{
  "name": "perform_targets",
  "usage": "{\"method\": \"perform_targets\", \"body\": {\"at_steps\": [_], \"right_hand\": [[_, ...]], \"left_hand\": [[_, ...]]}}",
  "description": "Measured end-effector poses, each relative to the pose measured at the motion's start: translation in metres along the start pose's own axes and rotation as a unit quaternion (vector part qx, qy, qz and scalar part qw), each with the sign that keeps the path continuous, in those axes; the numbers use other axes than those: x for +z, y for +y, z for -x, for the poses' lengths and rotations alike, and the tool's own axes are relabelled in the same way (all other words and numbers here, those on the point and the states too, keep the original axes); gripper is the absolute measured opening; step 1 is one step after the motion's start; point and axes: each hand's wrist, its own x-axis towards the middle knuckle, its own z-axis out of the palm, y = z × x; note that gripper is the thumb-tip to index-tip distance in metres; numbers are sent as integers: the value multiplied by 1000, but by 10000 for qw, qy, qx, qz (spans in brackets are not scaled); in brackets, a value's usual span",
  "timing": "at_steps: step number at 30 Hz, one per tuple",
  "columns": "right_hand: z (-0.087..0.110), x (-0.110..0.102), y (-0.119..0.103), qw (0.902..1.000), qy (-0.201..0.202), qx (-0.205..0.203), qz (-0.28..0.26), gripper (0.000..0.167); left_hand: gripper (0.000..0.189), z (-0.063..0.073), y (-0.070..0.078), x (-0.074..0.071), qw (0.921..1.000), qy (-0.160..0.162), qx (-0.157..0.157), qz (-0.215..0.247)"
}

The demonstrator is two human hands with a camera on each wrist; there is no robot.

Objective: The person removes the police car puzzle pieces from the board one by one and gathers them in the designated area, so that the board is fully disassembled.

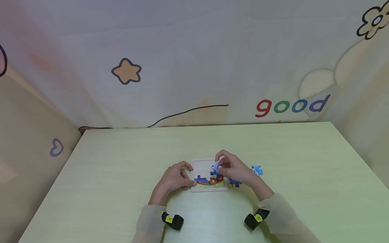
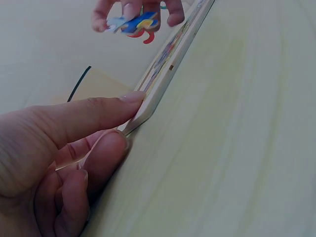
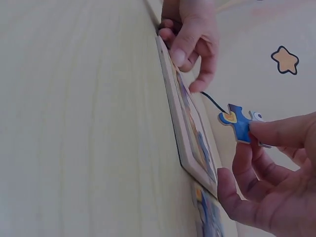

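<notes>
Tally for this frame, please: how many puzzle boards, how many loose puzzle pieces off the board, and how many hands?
Square wooden puzzle board: 1
Loose blue puzzle pieces: 3 – one pinched in the right hand, one by the board's right edge, one light blue farther right
Hands: 2 – left hand, right hand
Total: 6

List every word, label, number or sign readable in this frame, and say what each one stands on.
"good" – printed on the backdrop cloth behind the table, one letter each in red, green, blue and purple.
No other text reads: the puzzle board, the puzzle piece in the right hand and the loose pieces show only pictures. The yellow tags on the wrist devices are too small to read.
</notes>
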Motion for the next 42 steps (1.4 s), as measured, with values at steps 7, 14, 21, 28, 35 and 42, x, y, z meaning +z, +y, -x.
{"method": "perform_targets", "body": {"at_steps": [7,14,21,28,35,42], "right_hand": [[18,-27,3,9995,178,273,8,21],[37,-46,12,9977,313,528,303,24],[50,-56,23,9976,127,587,338,23],[56,-60,32,9955,-7,566,754,25],[57,-57,35,9905,152,634,1213,22],[58,-53,32,9835,223,641,1675,18]], "left_hand": [[43,-1,-2,-3,10000,50,73,-2],[43,0,-2,-4,9999,28,84,93],[42,-1,0,-2,10000,13,33,74],[42,-1,-1,-1,10000,13,2,51],[43,-1,0,0,10000,23,-49,59],[44,-1,-1,0,10000,19,-5,55]]}}
